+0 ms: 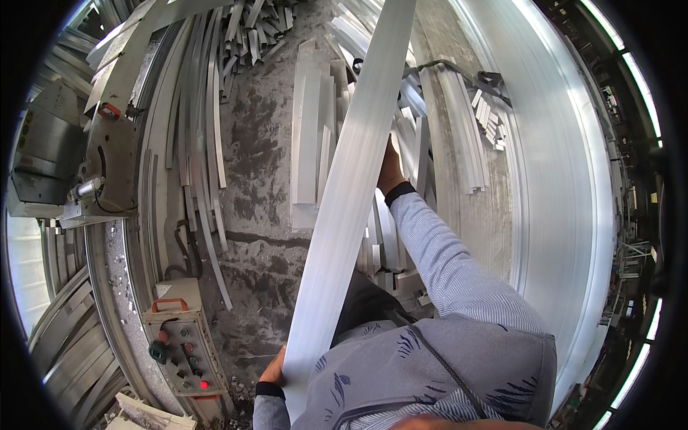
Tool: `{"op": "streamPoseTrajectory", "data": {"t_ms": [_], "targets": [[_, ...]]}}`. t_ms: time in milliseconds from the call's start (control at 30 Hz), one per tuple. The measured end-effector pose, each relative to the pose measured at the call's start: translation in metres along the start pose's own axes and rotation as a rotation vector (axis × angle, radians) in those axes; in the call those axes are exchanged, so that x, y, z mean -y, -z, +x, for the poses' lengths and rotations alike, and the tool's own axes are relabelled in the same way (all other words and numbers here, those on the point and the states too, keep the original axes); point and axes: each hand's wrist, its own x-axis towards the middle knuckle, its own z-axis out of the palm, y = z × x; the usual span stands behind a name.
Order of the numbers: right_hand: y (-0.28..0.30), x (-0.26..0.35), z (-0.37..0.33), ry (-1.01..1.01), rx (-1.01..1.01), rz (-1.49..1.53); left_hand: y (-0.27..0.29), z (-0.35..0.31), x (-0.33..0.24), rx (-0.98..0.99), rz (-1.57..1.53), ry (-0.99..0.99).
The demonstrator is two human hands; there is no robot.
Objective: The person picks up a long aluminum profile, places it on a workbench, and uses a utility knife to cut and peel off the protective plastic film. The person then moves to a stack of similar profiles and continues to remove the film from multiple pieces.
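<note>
A long, flat aluminium profile [351,172] runs slantwise through the middle of the view, from the far edge down to my body. My right hand [390,169] holds its right edge about halfway along, the fingers hidden behind the metal. Low on the left, my left hand [274,369] is closed around the opposite edge near my waist, and the profile covers most of its fingers too. Both striped sleeves end in dark cuffs.
Short profile offcuts [307,136] lie ahead on the dusty floor [258,143]. Wide metal profiles [559,179] fill the right side. At left stand a control box [188,344] with a lit red button, a machine [107,165] and long thin strips [215,107].
</note>
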Motion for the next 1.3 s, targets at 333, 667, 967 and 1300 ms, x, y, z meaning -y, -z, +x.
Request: {"op": "streamPoseTrajectory", "data": {"t_ms": [333,667,967,1300], "targets": [[0.005,-0.001,-0.049,-0.283,0.148,0.129,0.024,0.018,0.032,0.132,-0.465,0.148],[0.044,-0.027,-0.144,-0.148,0.247,-0.188,0.028,0.023,0.046,0.096,-0.31,0.031],[0.056,-0.009,-0.151,-0.201,0.261,0.113,0.027,0.011,0.038,0.031,0.213,-0.352],[0.014,0.074,0.075,0.522,0.006,-1.046,0.022,0.044,0.011,-0.147,0.063,-0.068]]}}
